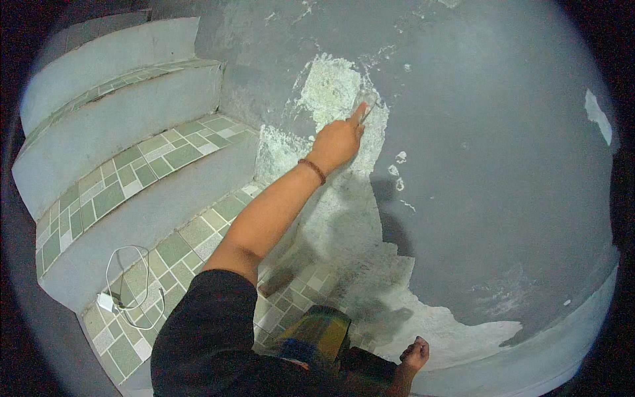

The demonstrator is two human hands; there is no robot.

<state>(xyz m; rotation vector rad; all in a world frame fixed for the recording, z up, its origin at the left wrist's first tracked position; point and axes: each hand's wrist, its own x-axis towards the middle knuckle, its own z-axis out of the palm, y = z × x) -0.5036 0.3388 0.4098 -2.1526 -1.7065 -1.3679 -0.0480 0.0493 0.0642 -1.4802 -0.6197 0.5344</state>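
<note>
My left hand (337, 142), with a brown bracelet at the wrist, reaches up to the grey wall (476, 165). It is closed around a thin scraper (369, 111), its index finger stretched along the tool. The blade's edge meets the right side of a rough, pale patch (331, 86) where the paint is gone; its full shape is hidden by the fingers. Low on the right, my right hand (417, 354) is curled closed, away from the wall's patch. A dark spot shows at its fingers, too small to name.
Curved steps with green and white tiles (165, 155) rise on the left. A white cable (126, 308) with a white plug (104, 302) lies on a lower step. More bare plaster (450, 327) runs along the wall's base. A pale chip (598, 116) marks the far right.
</note>
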